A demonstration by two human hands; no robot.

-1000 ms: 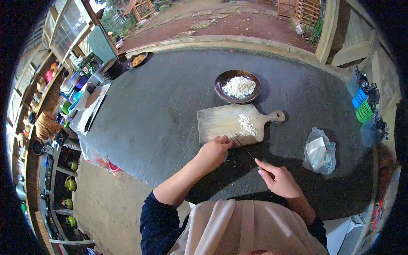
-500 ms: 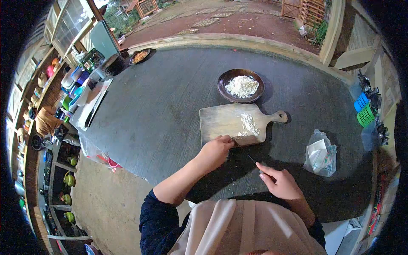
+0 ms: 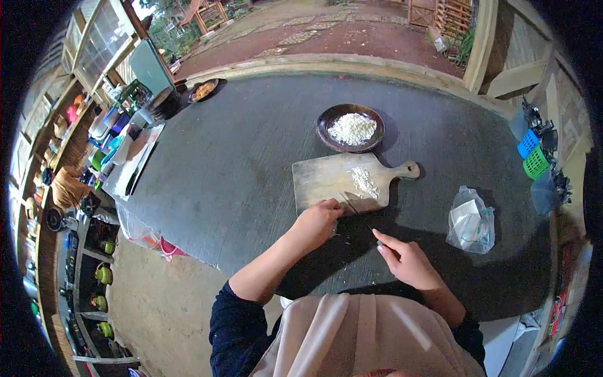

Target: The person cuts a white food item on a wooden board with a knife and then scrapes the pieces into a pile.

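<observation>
My right hand [image 3: 402, 259] is closed around the handle of a knife [image 3: 351, 203], its index finger stretched along the top. The blade points away to the left, over the near edge of a wooden cutting board [image 3: 317, 182]. Beside the blade, my left hand [image 3: 319, 220] rests at that same edge with its fingers bent together; whatever they hold is hidden. White shreds [image 3: 363, 182] lie on the board's right half. Just behind the board is a dark brown bowl [image 3: 323, 134] with a heap of similar white shreds [image 3: 352, 129].
A clear plastic bag [image 3: 474, 221] with something white inside lies on the dark table [image 3: 226, 151] at the right. Blue and green utensil baskets [image 3: 535, 163] stand along the right edge. At the back left are a plate of food [image 3: 204, 91] and stacked dishes [image 3: 164, 103].
The knife blade has turned and shows broader, its tip farther over the board. My left hand stays at the board's near edge. The whole view has shifted slightly.
</observation>
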